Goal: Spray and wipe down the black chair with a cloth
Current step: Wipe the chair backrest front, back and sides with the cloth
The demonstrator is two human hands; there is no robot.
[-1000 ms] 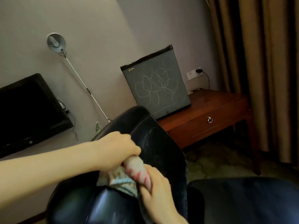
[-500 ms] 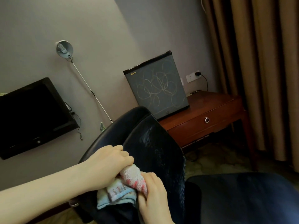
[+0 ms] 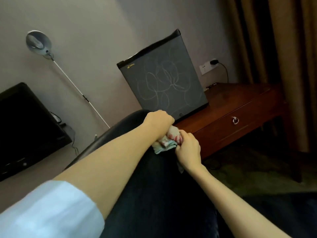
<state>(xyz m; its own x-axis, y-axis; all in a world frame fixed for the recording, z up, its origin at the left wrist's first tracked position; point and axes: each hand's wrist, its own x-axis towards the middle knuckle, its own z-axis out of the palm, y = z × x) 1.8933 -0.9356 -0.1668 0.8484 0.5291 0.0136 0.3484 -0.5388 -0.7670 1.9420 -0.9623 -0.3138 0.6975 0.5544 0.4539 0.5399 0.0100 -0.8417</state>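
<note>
Both hands bunch the cloth (image 3: 169, 141) on top edge of black chair (image 3: 154, 194) back. Left hand (image 3: 158, 121) grip curled over it, right hand (image 3: 188, 148) grip pinching its lower side.

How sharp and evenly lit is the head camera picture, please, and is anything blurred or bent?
Head view: dim light, so the black chair shows little detail; the white sleeve and the lamp are smeared by blur; the left hand, right hand and cloth are soft but readable; the wide lens tilts the fridge and curtain.
</note>
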